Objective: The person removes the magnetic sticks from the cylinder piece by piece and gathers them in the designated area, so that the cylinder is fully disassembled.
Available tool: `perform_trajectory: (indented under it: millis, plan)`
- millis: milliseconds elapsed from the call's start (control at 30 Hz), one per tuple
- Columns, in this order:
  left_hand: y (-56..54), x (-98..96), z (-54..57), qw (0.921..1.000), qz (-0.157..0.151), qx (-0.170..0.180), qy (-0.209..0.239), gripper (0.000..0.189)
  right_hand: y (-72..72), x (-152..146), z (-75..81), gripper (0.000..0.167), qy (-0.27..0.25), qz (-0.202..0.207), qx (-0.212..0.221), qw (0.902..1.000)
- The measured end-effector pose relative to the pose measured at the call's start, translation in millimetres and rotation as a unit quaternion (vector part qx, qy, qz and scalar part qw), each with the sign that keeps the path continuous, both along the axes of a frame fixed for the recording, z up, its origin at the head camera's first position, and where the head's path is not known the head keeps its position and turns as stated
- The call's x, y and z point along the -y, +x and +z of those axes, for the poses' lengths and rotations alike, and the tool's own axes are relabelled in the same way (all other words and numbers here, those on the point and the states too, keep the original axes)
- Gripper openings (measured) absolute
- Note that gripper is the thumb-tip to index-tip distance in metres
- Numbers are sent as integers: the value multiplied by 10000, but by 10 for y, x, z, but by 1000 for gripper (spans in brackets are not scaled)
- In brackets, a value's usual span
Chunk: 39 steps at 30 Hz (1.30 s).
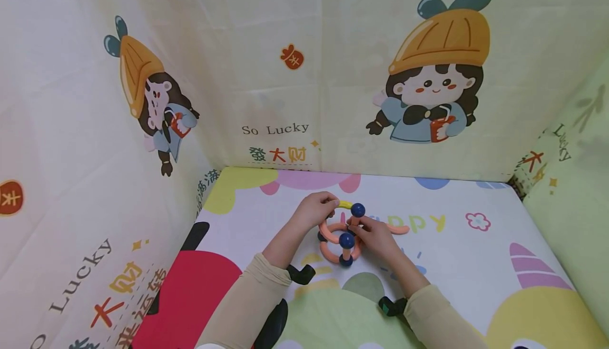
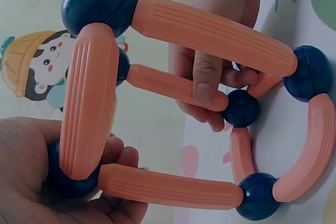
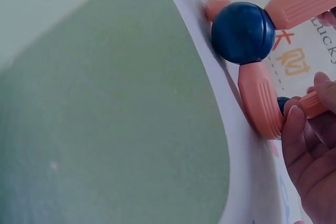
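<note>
Between the two hands stands a frame of magnetic building sticks and balls, its salmon rods (image 2: 181, 38) joined by dark blue balls (image 1: 347, 240). Curved rods make a ring at its base, with upright rods rising from it. At the upper left corner my left hand (image 1: 316, 209) curls its fingers round a blue ball (image 2: 71, 174). Beside it in the head view, a yellow curved stick (image 1: 344, 204) runs to another blue ball. My right hand (image 1: 378, 238) pinches an upright salmon rod (image 2: 176, 90) between thumb and fingers, close to a lower ball.
A loose salmon curved stick (image 1: 399, 229) lies on the printed mat (image 1: 471, 259), just beyond the right hand. Cloth walls (image 1: 342, 74) with cartoon prints enclose the back and sides. Dark cameras (image 1: 301, 274) are worn at both wrists.
</note>
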<state>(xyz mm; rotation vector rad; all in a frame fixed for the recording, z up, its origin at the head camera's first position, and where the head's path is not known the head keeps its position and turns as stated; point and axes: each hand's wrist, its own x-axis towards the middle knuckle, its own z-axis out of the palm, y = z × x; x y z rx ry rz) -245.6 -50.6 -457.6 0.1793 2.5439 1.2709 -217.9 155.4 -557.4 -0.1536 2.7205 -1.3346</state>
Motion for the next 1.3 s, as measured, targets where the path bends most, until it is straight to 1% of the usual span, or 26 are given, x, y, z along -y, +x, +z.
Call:
perform_trajectory:
  millis: [233, 333, 467, 600, 800, 967, 1033, 1133, 1200, 1300]
  plan:
    - [3, 3, -4, 9999, 58, -94, -7, 19, 7, -11, 0, 21, -110, 31, 54, 9999]
    - [8, 6, 0, 10000, 46, -58, 57, 20, 9, -10, 9, 21, -129, 42, 77, 9999]
    - [16, 5, 13, 9999, 93, -60, -42, 21, 9, -6, 13, 20, -146, 27, 149, 9998]
    - [13, 9, -1, 9998, 116, -31, -125, 24, 4, -9, 2, 17, -183, 9, 157, 9997]
    - [-3, 31, -52, 9998, 173, 100, 64, 30, -3, -14, 5, 16, -139, 42, 97, 9998]
    - [0, 59, -90, 9991, 376, 21, 196, 41, -3, -8, 9, 20, -109, 19, 170, 9998]
    - [2, 84, -119, 9981, 503, 18, 346, 42, -4, -2, 12, 20, -122, 12, 199, 9997]
    - [0, 143, -202, 9955, 684, 38, 659, 40, -7, 1, 12, 20, -136, 8, 200, 9997]
    - [2, 189, -284, 9932, 770, 68, 873, 40, -10, -1, 9, 20, -123, 12, 194, 9997]
    - [8, 254, -442, 9908, 853, 117, 1042, 42, -19, -9, -2, 22, -136, 0, 206, 9997]
